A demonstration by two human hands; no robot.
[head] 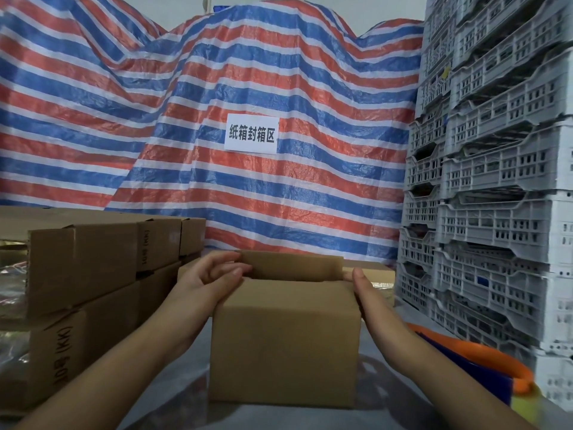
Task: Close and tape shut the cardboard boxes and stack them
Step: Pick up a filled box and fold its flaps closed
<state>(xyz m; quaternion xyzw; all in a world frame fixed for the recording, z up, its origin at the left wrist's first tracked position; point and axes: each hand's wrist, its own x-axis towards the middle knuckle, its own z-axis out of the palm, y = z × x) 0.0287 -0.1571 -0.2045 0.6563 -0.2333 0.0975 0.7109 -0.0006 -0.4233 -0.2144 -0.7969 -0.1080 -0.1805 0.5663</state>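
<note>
Head view shows one open cardboard box (283,342) standing on the desk (173,395), held between both hands. On its near-left top corner the left hand (214,280) has loosely curled fingers touching the raised far flap (291,265); whether that grip pinches the flap I cannot tell. Opposite, the right hand (364,290) lies flat with straight fingers pressed along the box's side edge. The box looks light and fairly stiff, though its flaps should bend easily, so taking hold at the flap edges seems sensible. Beyond the left grip stand stacked boxes (93,274), at least four visible. Past the right grip rise grey crates (496,181), and nearer lies an orange-handled tape dispenser (483,364).
</note>
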